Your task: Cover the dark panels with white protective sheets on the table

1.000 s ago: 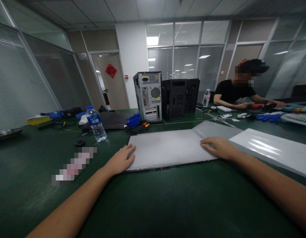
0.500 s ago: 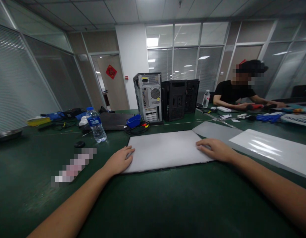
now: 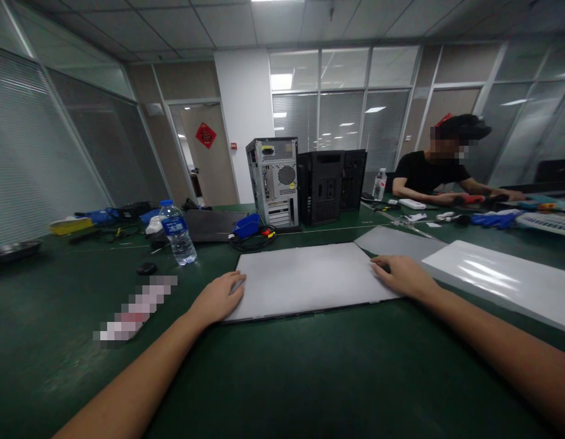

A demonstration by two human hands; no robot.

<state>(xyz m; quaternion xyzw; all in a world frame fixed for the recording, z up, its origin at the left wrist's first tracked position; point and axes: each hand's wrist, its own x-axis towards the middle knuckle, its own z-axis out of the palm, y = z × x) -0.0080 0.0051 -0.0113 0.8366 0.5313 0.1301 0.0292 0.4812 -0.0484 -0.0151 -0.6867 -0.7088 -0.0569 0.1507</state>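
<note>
A thin white rectangular panel with a narrow dark frame lies flat on the green table in front of me. My left hand rests over its left edge, fingertips and thumb laid on the white surface and spread apart. Across from it, my right hand touches the right edge with its fingers stretched out and a gap beside the thumb. The undersides of both hands are hidden, but neither looks closed round the panel. A grey sheet and a glossy white sheet lie to the right.
A water bottle and a small black round object stand left of the panel. Behind are a blue object with cable, an open computer tower and black cases. A co-worker sits at far right.
My right hand has slid slightly to the right, toward the panel's outer edge. My left hand has shifted a touch left. The panel looks almost unmoved.
</note>
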